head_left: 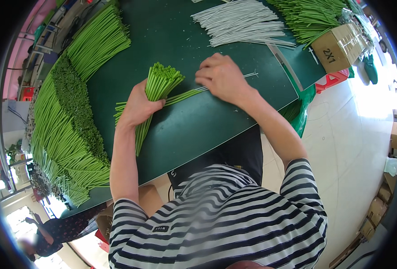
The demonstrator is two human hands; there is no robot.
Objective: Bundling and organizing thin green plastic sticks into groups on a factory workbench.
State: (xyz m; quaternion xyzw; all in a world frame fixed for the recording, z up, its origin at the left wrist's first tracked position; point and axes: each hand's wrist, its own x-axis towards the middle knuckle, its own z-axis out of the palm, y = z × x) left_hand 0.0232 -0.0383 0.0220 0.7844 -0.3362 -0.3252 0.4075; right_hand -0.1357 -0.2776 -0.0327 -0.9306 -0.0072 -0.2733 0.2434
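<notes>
My left hand (138, 107) is clenched around a bundle of green stems (156, 92), mid-table nearer the near edge of the green table (198, 125). My right hand (223, 78) presses flat on loose stems (185, 95) just beside it, fingers curled, possibly pinching one. Green stem pile (68, 116) along the left edge. White rods (245, 22) toward the far edge, cardboard box (341, 45) at the far right corner.

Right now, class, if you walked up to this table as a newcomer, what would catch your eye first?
The left hand grips an upright bundle of green stems at the middle of the dark green table. The right hand presses on a few loose stems beside it. A huge heap of green stems runs along the table's left edge, and white stems lie at the far side.
</notes>
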